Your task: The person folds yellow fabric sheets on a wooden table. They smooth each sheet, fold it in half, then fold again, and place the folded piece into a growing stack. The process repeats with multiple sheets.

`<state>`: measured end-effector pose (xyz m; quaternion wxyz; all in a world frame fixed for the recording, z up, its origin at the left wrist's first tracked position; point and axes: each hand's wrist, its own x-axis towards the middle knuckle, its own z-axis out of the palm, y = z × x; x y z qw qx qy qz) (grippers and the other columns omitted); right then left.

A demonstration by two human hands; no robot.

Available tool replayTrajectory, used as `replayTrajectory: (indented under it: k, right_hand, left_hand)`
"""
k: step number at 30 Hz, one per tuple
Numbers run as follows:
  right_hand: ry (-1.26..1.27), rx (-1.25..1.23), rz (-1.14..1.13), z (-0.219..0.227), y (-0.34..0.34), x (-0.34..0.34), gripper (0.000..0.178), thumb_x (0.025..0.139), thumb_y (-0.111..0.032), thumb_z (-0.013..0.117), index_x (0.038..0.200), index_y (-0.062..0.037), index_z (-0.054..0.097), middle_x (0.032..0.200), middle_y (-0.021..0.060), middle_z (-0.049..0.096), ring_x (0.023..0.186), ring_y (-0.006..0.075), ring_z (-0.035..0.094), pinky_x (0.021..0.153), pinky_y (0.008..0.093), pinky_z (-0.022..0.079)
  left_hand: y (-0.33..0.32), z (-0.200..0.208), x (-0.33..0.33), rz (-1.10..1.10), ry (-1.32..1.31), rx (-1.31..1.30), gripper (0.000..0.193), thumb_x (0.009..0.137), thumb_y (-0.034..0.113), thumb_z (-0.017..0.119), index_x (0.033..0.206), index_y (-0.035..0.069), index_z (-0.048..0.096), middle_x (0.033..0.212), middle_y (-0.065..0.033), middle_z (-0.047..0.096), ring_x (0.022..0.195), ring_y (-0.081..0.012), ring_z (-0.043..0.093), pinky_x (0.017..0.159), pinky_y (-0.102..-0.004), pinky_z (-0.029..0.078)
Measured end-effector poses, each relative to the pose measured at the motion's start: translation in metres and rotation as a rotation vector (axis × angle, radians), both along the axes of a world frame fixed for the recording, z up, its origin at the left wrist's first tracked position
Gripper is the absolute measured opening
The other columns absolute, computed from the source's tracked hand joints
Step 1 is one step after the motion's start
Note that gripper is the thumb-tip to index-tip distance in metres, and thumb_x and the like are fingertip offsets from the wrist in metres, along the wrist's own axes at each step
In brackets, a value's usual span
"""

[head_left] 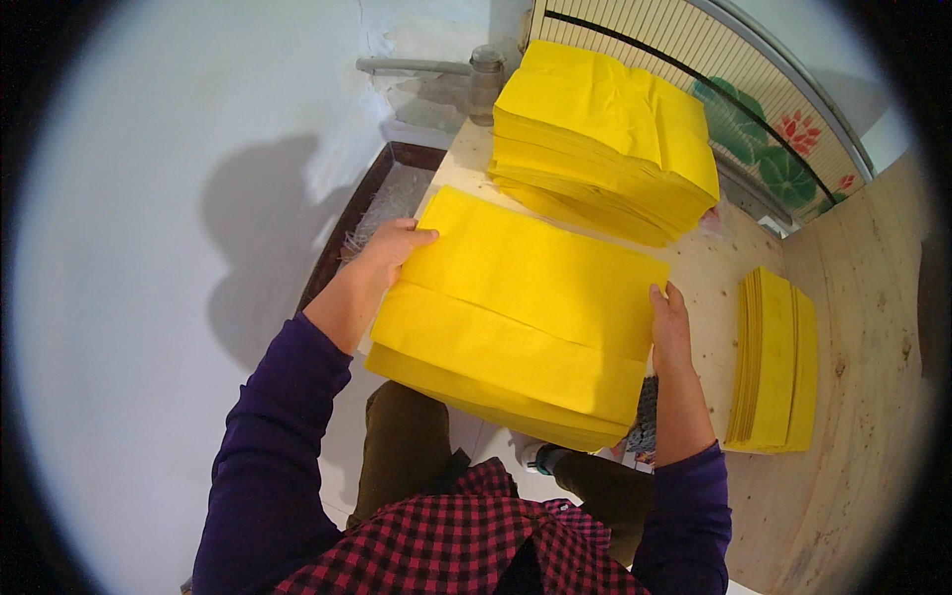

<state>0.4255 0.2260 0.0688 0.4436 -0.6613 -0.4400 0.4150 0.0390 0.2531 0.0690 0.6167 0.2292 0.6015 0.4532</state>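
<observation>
In front of me lies a yellow felt-like cloth piece (535, 248), with a fold or layered edge running across it. It rests on or just above a thick yellow stack (496, 392) at the table's near edge; whether they touch is hard to tell. My left hand (399, 246) grips its upper left edge, thumb on top and the other fingers hidden beneath. At the right edge my right hand (670, 317) is closed on the cloth, its fingertips partly out of sight. Just beyond stands a taller stack of yellow cloth pieces (605, 109), its top sheet creased.
On the right of the pale wooden table (729, 258) lies a smaller yellow bundle (773, 367). A glass jar (486, 84) stands at the back by the wall. Behind the tall stack is a slatted panel (654, 35) with painted flowers. A dark-edged box (382, 198) sits left of the table.
</observation>
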Motion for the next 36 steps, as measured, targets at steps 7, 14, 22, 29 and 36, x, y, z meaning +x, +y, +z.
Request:
replayTrajectory:
  k: [7, 14, 22, 29, 36]
  right_hand:
    - [0.027, -0.089, 0.043, 0.005, 0.001, 0.002, 0.06, 0.098, -0.031, 0.052, 0.144, 0.0004, 0.032, 0.141, 0.0181, 0.045, 0.128, 0.0281, 0.046, 0.104, 0.0378, 0.038]
    - [0.022, -0.099, 0.026, 0.005, 0.004, 0.003, 0.058, 0.098, -0.029, 0.053, 0.143, 0.0014, 0.033, 0.138, 0.0182, 0.047, 0.125, 0.0281, 0.048, 0.101, 0.0379, 0.041]
    - [0.124, -0.103, 0.072, 0.0, 0.002, 0.018, 0.06, 0.09, -0.008, 0.06, 0.142, 0.0018, 0.033, 0.116, 0.0183, 0.06, 0.101, 0.0264, 0.061, 0.087, 0.037, 0.049]
    - [0.156, -0.093, 0.076, 0.003, 0.001, 0.017, 0.062, 0.085, 0.0, 0.063, 0.141, 0.0014, 0.035, 0.112, 0.0174, 0.062, 0.1, 0.0266, 0.062, 0.084, 0.038, 0.051]
    - [0.186, -0.213, 0.096, 0.004, 0.007, 0.029, 0.051, 0.085, 0.0, 0.064, 0.131, 0.0045, 0.043, 0.113, 0.0156, 0.062, 0.099, 0.0245, 0.063, 0.083, 0.0345, 0.052]
  left_hand:
    - [-0.001, -0.006, -0.003, -0.011, -0.009, 0.002, 0.024, 0.091, 0.008, 0.059, 0.112, -0.003, 0.058, 0.108, -0.0182, 0.065, 0.094, -0.0305, 0.066, 0.084, -0.0447, 0.053]
    - [-0.001, -0.01, -0.005, 0.022, -0.011, 0.013, 0.026, 0.089, 0.007, 0.061, 0.113, -0.002, 0.057, 0.107, -0.017, 0.065, 0.096, -0.0307, 0.065, 0.082, -0.0437, 0.052]
    - [0.001, -0.008, -0.02, -0.141, -0.163, 0.007, 0.028, 0.09, 0.005, 0.055, 0.118, -0.001, 0.055, 0.113, -0.0176, 0.064, 0.1, -0.03, 0.064, 0.086, -0.0445, 0.052]
    - [0.002, -0.009, -0.024, -0.182, -0.109, 0.007, 0.028, 0.091, 0.004, 0.054, 0.118, -0.003, 0.056, 0.114, -0.0161, 0.064, 0.102, -0.0272, 0.065, 0.088, -0.0394, 0.052]
    - [0.007, -0.009, -0.029, -0.267, -0.106, 0.046, 0.031, 0.089, 0.004, 0.059, 0.118, -0.003, 0.057, 0.114, -0.0142, 0.066, 0.102, -0.0246, 0.065, 0.092, -0.0346, 0.05]
